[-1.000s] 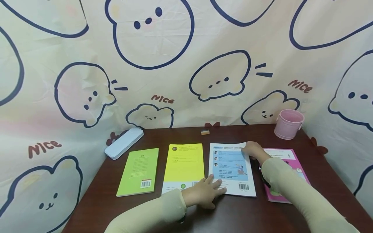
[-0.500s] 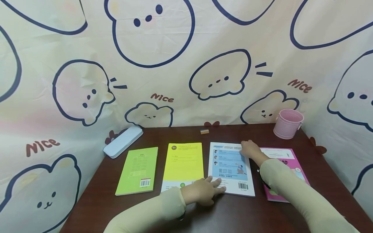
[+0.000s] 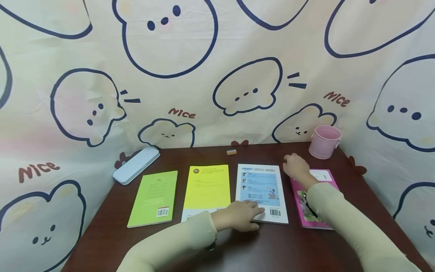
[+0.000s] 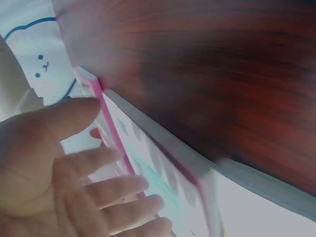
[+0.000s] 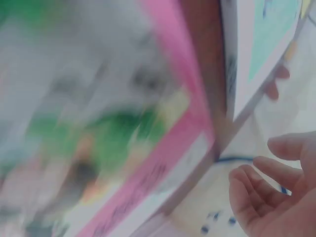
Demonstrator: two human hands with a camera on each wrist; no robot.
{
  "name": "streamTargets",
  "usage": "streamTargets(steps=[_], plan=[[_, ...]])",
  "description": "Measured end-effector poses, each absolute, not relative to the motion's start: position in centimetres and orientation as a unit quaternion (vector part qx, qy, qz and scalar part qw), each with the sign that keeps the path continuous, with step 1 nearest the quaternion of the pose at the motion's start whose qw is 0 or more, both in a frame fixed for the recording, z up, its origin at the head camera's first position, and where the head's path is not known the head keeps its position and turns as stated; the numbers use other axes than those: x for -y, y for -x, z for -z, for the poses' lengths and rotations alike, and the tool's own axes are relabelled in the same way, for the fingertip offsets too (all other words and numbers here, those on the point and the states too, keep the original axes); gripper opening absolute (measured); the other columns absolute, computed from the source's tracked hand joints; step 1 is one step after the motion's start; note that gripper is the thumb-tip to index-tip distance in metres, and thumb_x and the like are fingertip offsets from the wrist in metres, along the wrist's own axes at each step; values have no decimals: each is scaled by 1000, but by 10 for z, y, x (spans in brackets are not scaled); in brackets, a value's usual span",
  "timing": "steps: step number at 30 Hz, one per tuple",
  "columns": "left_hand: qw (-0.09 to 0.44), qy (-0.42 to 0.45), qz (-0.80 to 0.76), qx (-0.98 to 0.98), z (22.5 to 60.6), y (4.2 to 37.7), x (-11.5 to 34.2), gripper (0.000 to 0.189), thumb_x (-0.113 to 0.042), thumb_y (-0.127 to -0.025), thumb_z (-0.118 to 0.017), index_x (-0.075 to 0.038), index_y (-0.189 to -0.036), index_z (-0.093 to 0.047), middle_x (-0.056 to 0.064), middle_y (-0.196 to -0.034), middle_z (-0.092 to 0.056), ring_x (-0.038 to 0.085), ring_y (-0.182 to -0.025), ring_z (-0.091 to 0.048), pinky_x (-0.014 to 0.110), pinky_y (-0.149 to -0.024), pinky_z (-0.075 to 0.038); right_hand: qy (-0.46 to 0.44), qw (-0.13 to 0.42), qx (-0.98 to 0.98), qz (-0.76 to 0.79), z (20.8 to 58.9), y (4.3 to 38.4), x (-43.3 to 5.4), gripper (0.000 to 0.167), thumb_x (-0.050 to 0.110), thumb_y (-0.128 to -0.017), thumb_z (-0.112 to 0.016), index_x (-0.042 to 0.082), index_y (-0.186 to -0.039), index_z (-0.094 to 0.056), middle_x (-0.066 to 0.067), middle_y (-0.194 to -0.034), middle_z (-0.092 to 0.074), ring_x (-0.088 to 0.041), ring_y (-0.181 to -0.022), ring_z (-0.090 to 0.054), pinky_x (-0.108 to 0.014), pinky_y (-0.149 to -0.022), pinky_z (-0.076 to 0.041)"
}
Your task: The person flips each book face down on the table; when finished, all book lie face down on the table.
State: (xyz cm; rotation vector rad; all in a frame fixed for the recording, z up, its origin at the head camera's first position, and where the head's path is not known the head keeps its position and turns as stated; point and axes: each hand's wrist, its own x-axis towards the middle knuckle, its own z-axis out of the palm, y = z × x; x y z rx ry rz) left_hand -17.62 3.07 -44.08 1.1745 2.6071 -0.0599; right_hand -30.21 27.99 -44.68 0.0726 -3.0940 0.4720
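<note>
A white book with a blue panel [image 3: 259,189] lies at the middle right of the table. My left hand [image 3: 240,215] lies across its lower left corner, fingers spread; the left wrist view shows these fingers [image 4: 123,192] loosely extended beside the book edges. To the right is a pink-edged book [image 3: 303,211], partly hidden by my right forearm. My right hand [image 3: 295,168] hovers around that book's upper left corner, just right of the white book. In the right wrist view the right hand's fingers [image 5: 252,192] are relaxed and hold nothing.
A yellow book [image 3: 207,187] and a green book [image 3: 153,196] lie in the row to the left. Behind them are a pale blue case [image 3: 136,166], a small eraser-like block [image 3: 232,152] and a pink bucket [image 3: 324,142]. A patterned cloth [image 3: 190,94] backs the table.
My right hand has left the white book's upper right corner and moved right, toward the pink-edged book. My left hand stays at the white book's lower left. The head view has turned slightly right.
</note>
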Motion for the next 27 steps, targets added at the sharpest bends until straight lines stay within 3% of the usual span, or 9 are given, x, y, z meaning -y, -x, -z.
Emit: streamTargets(steps=[3,12,21,27], plan=[[115,-413,-26,-903,439,180,-48,55,-45,-90,-56,-24,-140,-46,1,-141,-47,18,-128,-45,37,-100,-42,-13,29,988,-150,439,300,-302,36,15,-92,-48,-3,-122,-57,-27,-121,-53,-45,-110,-51,-58,-83,-45],[115,-417,-137,-891,434,176,-86,50,-36,-89,-59,-16,-134,-53,-1,-133,-55,13,-123,-50,28,-97,-43,31,2,987,-155,434,282,-353,38,14,-92,-49,-4,-125,-55,-28,-125,-54,-46,-113,-51,-57,-81,-46],[176,-372,-259,-874,442,178,-119,53,-33,-89,-62,-10,-136,-49,-1,-128,-59,8,-115,-54,23,-93,-44,44,-89,985,-142,446,288,-380,55,18,-90,-51,-2,-140,-39,-29,-138,-41,-48,-123,-40,-63,-85,-42],[250,-300,-342,-854,452,177,-141,60,-30,-86,-66,-7,-138,-45,6,-126,-59,13,-108,-59,22,-86,-47,33,-131,981,-138,456,289,-400,63,30,-86,-62,-3,-137,-43,-30,-135,-43,-50,-122,-39,-67,-89,-37]])
